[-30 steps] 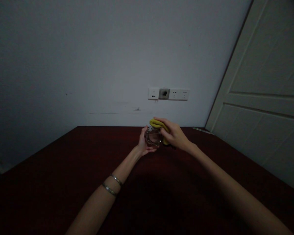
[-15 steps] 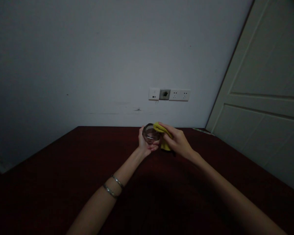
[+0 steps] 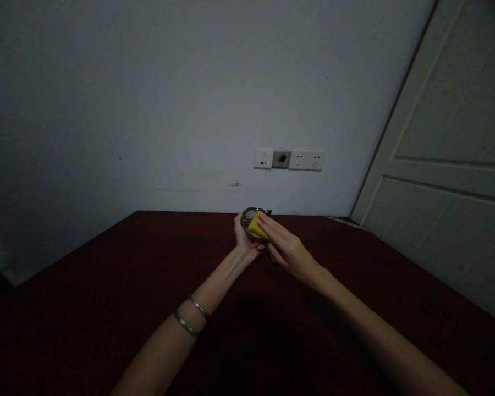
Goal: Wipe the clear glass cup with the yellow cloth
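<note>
Above the table, my left hand (image 3: 244, 237) is closed around a round, see-through glass bowl (image 3: 247, 215) with a thick, dark-looking rim. Pinched in the fingers of my right hand (image 3: 291, 248) is a yellow cloth (image 3: 256, 226), pressed against the near side of the bowl's rim. A small dark bit of the cloth's edge sticks out past the bowl on the right. The cloth and my fingers hide the bowl's right and near parts. Two silver bangles (image 3: 186, 323) circle my left forearm.
A dark red table (image 3: 148, 258) runs up to a pale wall (image 3: 190, 99). Sockets and a switch plate (image 3: 307, 160) sit on the wall behind my hands. On the right stands a panelled door (image 3: 445, 220). A thin flat strip (image 3: 346, 222) lies at the table's back right edge.
My right hand has moved left and slightly down with the yellow cloth, from the rim's right side onto its near side, covering more of the bowl. The view has shifted slightly.
</note>
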